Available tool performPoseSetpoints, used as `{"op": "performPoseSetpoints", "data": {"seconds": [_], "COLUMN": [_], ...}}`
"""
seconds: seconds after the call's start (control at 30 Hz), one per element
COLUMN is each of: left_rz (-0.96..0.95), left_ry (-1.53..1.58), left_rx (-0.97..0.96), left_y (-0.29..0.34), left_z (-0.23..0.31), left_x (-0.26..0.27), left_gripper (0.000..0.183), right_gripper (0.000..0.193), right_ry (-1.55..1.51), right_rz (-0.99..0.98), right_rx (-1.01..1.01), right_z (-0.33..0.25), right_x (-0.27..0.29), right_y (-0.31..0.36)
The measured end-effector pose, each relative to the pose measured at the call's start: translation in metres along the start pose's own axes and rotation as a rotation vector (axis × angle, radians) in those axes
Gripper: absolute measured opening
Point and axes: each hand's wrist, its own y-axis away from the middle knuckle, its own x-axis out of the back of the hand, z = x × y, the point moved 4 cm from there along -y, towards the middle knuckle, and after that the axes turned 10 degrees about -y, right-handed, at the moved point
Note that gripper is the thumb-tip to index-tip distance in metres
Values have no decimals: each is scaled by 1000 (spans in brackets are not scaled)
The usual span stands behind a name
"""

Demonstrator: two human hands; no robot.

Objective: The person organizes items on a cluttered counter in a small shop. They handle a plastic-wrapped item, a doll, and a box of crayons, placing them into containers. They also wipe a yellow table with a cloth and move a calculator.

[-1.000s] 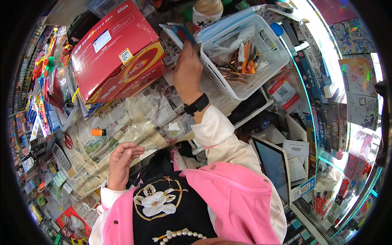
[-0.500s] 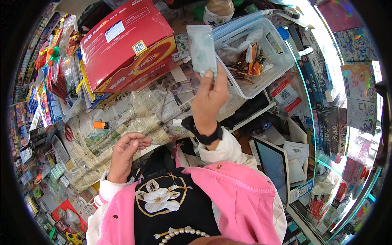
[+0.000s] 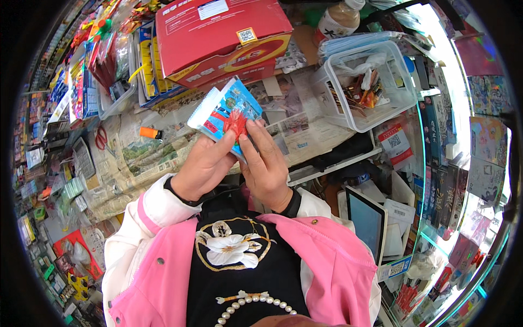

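Note:
Above the counter, I hold a small flat packet (image 3: 239,97) in both hands. It has a blue printed face, a white zigzag-edged border and a crinkled red part near my fingers; whether that red part is printed or separate I cannot tell. Closed on the packet's lower left is my left hand (image 3: 202,168), thumb on its face. My right hand (image 3: 267,166) pinches the lower right side, fingertips by the red part. Beneath lies a newspaper-covered counter (image 3: 163,169). Behind the packet stands a large red cardboard box (image 3: 218,41).
Right of the hands is a clear plastic bin (image 3: 357,117) holding small packets and a plastic bag. An orange lighter (image 3: 151,133), red-handled scissors (image 3: 101,139) and a calculator (image 3: 83,157) lie to the left. A bottle (image 3: 339,22) stands at the back, a tablet-like screen (image 3: 365,223) lower right.
The right hand, with a pale packet near the bin before, has come back toward my body. My left hand has risen to meet it, and both grip a packet whose blue printed face shows.

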Motion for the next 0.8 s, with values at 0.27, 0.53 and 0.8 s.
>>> {"op": "performPoseSetpoints", "data": {"seconds": [0.27,0.53,0.8], "left_rz": [188,91,127], "left_ry": [28,61,78], "left_rx": [112,249,321], "left_y": [-3,0,-1], "left_z": [-15,-19,-24], "left_x": [22,20,29], "left_gripper": [40,60,71], "right_gripper": [59,24,11], "right_ry": [-185,-651,-756], "right_rz": [80,381,-52], "right_rx": [-269,-807,-907], "right_z": [2,53,41], "right_x": [15,32,33], "right_y": [-7,-3,-12]}}
